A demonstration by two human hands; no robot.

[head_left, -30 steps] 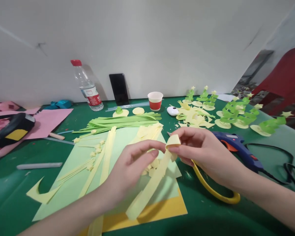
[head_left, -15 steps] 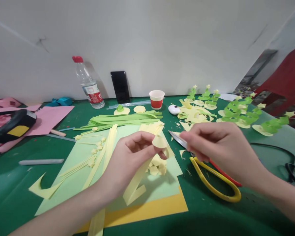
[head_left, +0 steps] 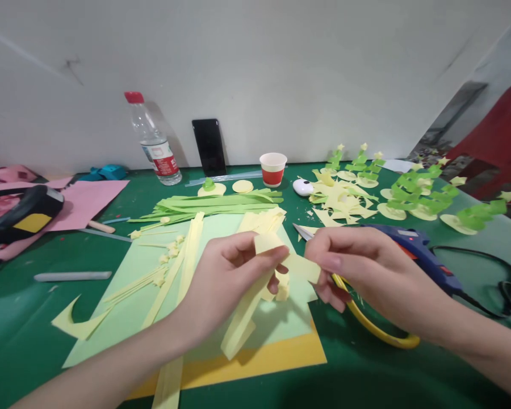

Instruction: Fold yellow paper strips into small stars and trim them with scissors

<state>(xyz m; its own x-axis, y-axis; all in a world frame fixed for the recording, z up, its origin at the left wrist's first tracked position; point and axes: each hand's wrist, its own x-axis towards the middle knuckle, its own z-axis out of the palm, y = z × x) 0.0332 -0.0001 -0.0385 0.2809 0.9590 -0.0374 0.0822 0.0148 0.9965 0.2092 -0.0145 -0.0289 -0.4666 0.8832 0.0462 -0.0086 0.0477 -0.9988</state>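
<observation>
A pale yellow paper strip (head_left: pixel 247 309) is looped between my two hands above the green sheets. My left hand (head_left: pixel 234 278) pinches the folded part between thumb and fingers, and a long tail hangs below it. My right hand (head_left: pixel 349 261) grips the short end, which points to the right. Under my right hand lie scissors with yellow handles (head_left: pixel 383 329), partly covered. Small folded paper pieces (head_left: pixel 282 288) sit on the light green sheet (head_left: pixel 132 289) behind the strip. Flat yellow strips (head_left: pixel 189 250) and thin strips with small stars (head_left: pixel 157 275) lie left of my left hand.
A glue gun (head_left: pixel 426 261) with a cable rests at right. Green paper spirals topped with stars (head_left: pixel 430 193) stand behind it, near paper scraps (head_left: pixel 340 196). A paper cup (head_left: pixel 273 170), phone (head_left: pixel 210 147) and bottle (head_left: pixel 157 147) line the wall. Pink paper (head_left: pixel 89 201) lies left.
My right hand has moved slightly left and now holds the strip's short end. The loop in my left hand has turned, and its short end stretches out to the right.
</observation>
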